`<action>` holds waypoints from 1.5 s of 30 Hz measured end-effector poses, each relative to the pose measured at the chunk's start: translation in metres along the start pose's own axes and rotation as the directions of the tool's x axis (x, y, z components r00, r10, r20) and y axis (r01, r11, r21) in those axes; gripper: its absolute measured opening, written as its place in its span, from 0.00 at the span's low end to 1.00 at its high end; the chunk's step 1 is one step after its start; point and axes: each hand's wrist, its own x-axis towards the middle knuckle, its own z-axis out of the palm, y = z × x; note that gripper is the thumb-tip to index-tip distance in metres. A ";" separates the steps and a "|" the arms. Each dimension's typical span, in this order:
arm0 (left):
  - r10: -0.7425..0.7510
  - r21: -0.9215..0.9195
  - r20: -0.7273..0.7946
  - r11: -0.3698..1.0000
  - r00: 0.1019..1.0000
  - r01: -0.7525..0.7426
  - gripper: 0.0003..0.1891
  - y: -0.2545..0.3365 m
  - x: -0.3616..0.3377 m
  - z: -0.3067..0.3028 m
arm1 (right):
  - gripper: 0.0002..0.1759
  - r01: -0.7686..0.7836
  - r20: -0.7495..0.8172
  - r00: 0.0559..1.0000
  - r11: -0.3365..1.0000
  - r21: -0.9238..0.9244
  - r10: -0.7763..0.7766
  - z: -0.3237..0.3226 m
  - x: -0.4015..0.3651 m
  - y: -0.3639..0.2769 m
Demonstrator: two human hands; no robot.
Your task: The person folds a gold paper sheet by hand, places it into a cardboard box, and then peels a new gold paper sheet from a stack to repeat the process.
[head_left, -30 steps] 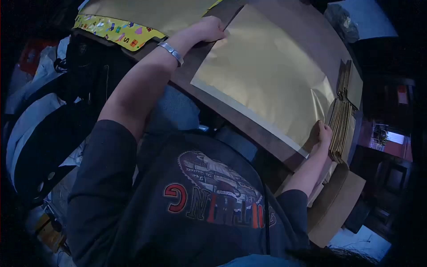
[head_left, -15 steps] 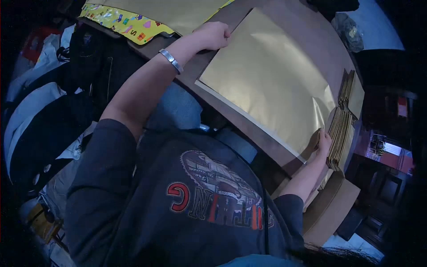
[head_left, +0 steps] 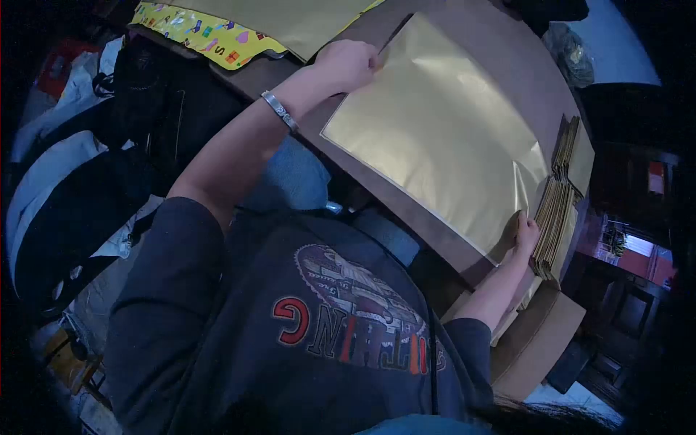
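A large gold paper sheet [head_left: 428, 123], pale along its near edge, lies over the brown table in front of me. My left hand [head_left: 351, 65], below a metal bracelet [head_left: 279, 110] on the wrist, has its fingers closed on the sheet's left edge. Fingers of my right hand [head_left: 527, 233] pinch the sheet near its right near corner, where the paper creases and curves up. Just beyond the right hand stands a stack of folded gold-brown paper pieces [head_left: 554, 225]. The thumb and fingertips of the left hand are partly hidden.
Yellow patterned wrapping paper [head_left: 217, 36] lies at the table's far left, under another gold sheet [head_left: 290, 22]. A cardboard box [head_left: 540, 337] is at the right. A clear plastic bag [head_left: 569, 54] rests beyond the table's [head_left: 500, 51] far edge.
My left hand has shifted slightly right, and the sheet's left part now bows a little. The pale strip along the near edge looks narrower. The right hand is almost still.
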 end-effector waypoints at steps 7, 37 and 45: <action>0.003 -0.014 -0.028 1.000 1.000 -0.004 0.11 0.002 -0.008 -0.001 | 0.21 0.017 -0.040 0.999 0.999 0.034 -0.015 0.005 0.013 0.020; 0.255 0.095 -0.181 0.966 0.950 -0.241 0.11 -0.018 -0.019 0.018 | 0.29 -0.038 0.108 0.992 0.958 -0.285 0.072 -0.007 -0.015 -0.037; 0.304 0.178 -0.138 0.944 0.943 -0.278 0.21 -0.010 -0.021 0.019 | 0.27 -0.052 0.121 0.990 0.979 -0.198 0.077 -0.001 -0.015 -0.030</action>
